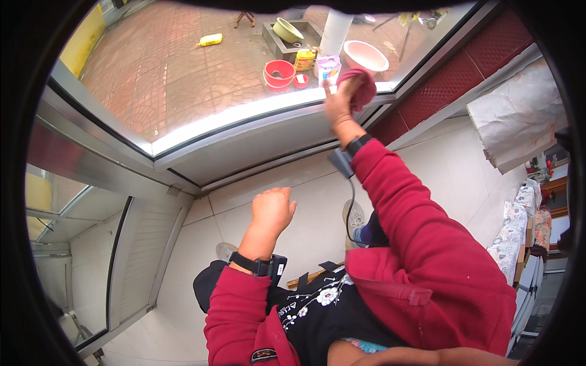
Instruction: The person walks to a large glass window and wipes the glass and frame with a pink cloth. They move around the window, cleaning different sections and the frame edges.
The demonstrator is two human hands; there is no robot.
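My right hand [339,104] reaches forward to the lower right corner of a glass door pane and holds a dark pink cloth [362,89] at the glass, near the metal frame [274,112]. Closed in a loose fist, my left hand [273,208] hangs over the tiled floor with nothing seen in it. A black strap with a small device [276,270] sits on the left wrist. On the right wrist is another black strap, with a dark grey piece [341,162] and a cable hanging beside it.
Through the glass show a red bucket [279,75], a pink basin [366,56], a yellow bottle [211,40] and a stone sink [270,36] on brick paving. A second framed glass door [123,256] stands at the left. Crumpled pale sheeting [517,114] juts in at the right.
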